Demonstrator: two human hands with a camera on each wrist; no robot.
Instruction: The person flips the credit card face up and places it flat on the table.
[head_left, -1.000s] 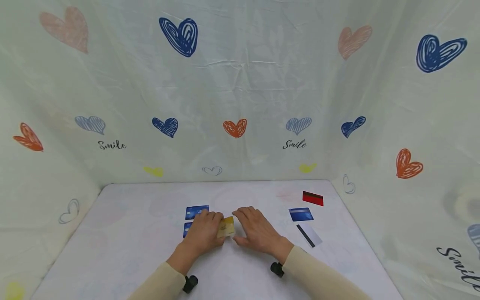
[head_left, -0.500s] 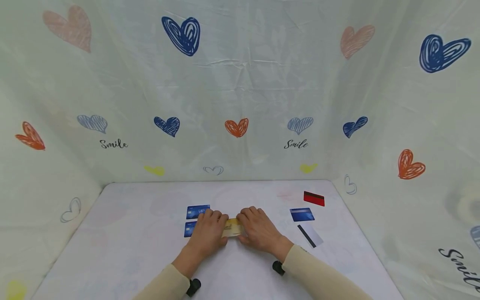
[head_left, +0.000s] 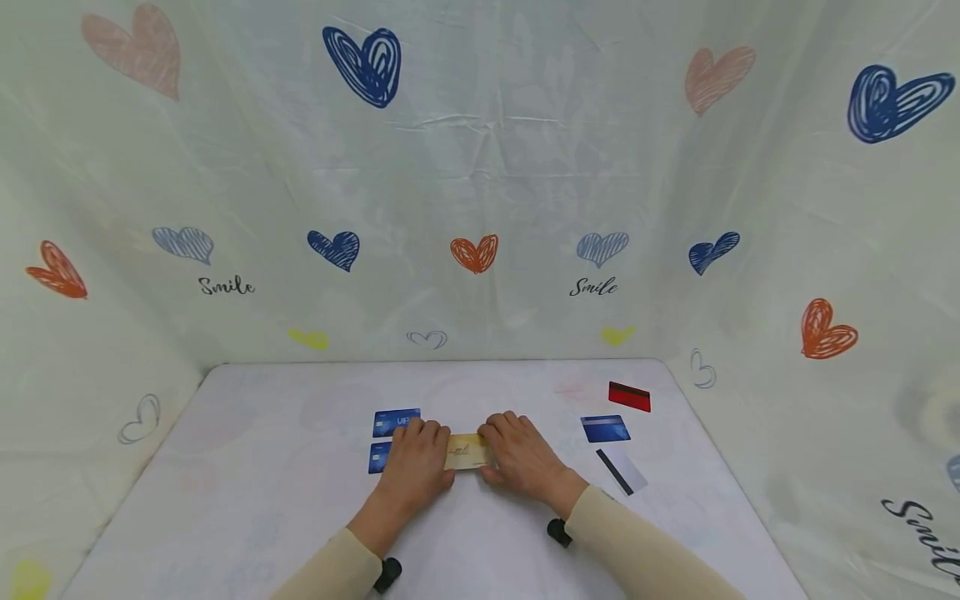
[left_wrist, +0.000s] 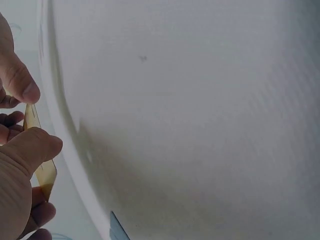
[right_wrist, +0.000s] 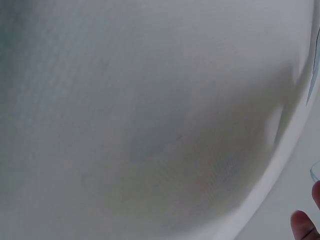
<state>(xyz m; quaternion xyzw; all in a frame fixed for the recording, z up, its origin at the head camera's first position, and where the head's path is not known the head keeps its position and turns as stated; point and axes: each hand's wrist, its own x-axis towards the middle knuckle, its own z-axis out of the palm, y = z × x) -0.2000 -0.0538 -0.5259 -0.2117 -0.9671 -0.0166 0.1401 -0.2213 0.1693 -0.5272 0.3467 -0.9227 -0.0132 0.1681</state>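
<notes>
Between two hands is a thin, smooth, rectangular gold card (head_left: 467, 452). The left hand (head_left: 416, 458) clamps its grip on the 9 o'clock end, thumb across one face; the right hand (head_left: 525, 454) pinches the 3 o'clock end. Compared with a second ago, the right hand has closed its gap to the card, whose script shows more plainly. Towards 10 o'clock, two blue cards (head_left: 390, 422) are partly hidden by the left hand. Well apart, around 3 o'clock, flat on the white worktop (head_left: 262, 467), lie red (head_left: 629, 397), blue and whitish striped cards. At 12 o'clock hangs a creased, heart-printed sheet (head_left: 480, 167).
</notes>
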